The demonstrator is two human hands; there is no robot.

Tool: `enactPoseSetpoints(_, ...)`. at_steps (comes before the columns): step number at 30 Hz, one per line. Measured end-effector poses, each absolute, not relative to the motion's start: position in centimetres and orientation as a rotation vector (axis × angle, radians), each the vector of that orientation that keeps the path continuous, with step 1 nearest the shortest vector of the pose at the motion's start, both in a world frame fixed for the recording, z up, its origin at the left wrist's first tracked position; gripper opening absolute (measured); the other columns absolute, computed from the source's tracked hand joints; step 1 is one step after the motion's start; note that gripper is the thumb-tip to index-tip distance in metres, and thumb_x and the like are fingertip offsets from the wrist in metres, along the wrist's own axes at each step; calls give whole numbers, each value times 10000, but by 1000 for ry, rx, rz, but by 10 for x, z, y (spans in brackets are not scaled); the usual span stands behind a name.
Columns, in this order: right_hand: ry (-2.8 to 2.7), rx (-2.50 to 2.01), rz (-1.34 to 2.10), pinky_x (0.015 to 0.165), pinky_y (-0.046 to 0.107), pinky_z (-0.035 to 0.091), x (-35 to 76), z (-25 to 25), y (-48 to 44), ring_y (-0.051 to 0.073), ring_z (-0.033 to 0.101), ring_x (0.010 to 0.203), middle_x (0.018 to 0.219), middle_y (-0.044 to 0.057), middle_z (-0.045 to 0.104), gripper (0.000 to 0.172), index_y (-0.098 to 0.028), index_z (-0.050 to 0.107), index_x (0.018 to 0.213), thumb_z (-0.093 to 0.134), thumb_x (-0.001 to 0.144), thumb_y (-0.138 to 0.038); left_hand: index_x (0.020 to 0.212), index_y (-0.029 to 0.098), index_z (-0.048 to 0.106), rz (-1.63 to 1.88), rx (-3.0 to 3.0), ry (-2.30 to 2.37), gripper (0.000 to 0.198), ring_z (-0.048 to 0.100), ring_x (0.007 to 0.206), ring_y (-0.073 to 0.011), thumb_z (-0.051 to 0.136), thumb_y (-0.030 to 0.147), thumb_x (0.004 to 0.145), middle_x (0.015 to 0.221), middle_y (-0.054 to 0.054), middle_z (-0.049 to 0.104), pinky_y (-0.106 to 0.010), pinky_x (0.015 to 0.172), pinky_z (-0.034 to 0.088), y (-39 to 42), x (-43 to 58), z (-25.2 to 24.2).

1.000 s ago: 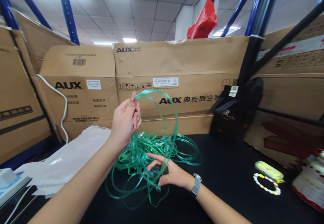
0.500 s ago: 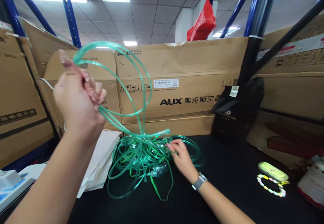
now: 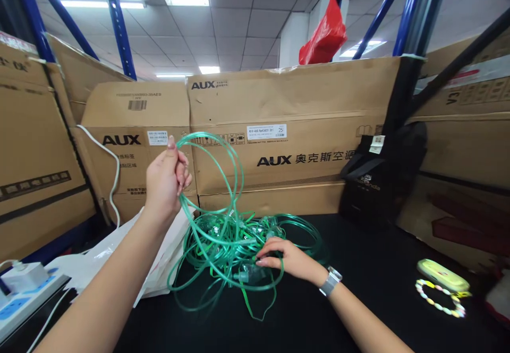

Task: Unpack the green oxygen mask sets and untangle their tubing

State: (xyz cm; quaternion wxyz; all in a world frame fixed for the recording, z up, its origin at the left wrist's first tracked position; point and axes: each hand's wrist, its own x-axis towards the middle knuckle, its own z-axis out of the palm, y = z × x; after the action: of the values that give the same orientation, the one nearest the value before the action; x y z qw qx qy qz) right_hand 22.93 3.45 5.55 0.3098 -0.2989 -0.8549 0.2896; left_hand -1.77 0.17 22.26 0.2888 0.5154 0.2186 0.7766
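Note:
A tangled heap of green translucent tubing (image 3: 227, 236) lies on a black table (image 3: 358, 289). My left hand (image 3: 165, 180) is raised above the heap's left side, fingers closed on a loop of the tubing that arcs up in front of the cardboard boxes. My right hand (image 3: 285, 257), with a wristwatch (image 3: 330, 281) on the wrist, rests on the right side of the heap; its fingers press down on the strands near a clear plastic fitting (image 3: 249, 274).
AUX cardboard boxes (image 3: 287, 129) wall the table's far side. A black bag (image 3: 382, 172) leans at the back right. A yellow-green case (image 3: 442, 276) and a bead bracelet (image 3: 438, 300) lie at right. White plastic bags (image 3: 119, 252) and a power strip (image 3: 24, 289) sit at left.
My left hand, which had swung high and left with the loop, has come back down and toward the middle. My right hand has shifted slightly forward onto the heap.

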Motion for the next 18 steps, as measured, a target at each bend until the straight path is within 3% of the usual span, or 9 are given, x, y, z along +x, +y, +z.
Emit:
enactPoseSetpoints(4,-2121,-768,791,964,384,351,226,61,26,226,495,1046,1051,72,556,465,-224,652,996,729,610,-473,573,151,511,2108,1321,526,374,228,242,-30,531,433,818,283,93,336,-162,298,191,-4,-7,221)
enactPoseSetpoints(6,-2032,-607,1026,986,412,326,223,63,20,240,479,1091,1136,84,531,571,-238,602,1095,728,600,-494,576,151,507,2151,1269,495,372,224,249,-30,531,431,819,289,95,330,-157,296,191,-6,-2,220)
enactPoseSetpoints(9,-1855,-217,1621,945,440,362,213,63,6,244,526,1071,1175,94,546,697,-282,474,1247,720,627,-482,568,152,494,2178,1179,459,382,206,253,-29,517,431,828,290,98,317,-152,294,187,-10,8,217)
enactPoseSetpoints(11,-1818,-62,1940,933,431,373,202,58,-4,247,529,1084,1190,105,553,706,-275,492,1235,760,600,-428,567,153,490,2179,1119,445,383,199,253,-29,499,419,842,285,99,308,-150,295,186,-11,14,215)
enactPoseSetpoints(15,-1969,-30,2207,908,342,392,183,41,-16,228,520,1104,1216,142,544,643,-188,599,1125,793,546,-388,568,151,487,2167,1022,432,382,196,256,-28,449,368,881,288,95,305,-149,301,186,-13,22,215)
enactPoseSetpoints(18,-1918,89,2358,815,226,422,175,25,-18,140,572,1001,1193,100,560,765,-238,521,1215,813,517,-350,558,148,482,2159,960,423,396,190,255,-27,416,334,901,284,91,297,-149,302,177,-13,23,216)
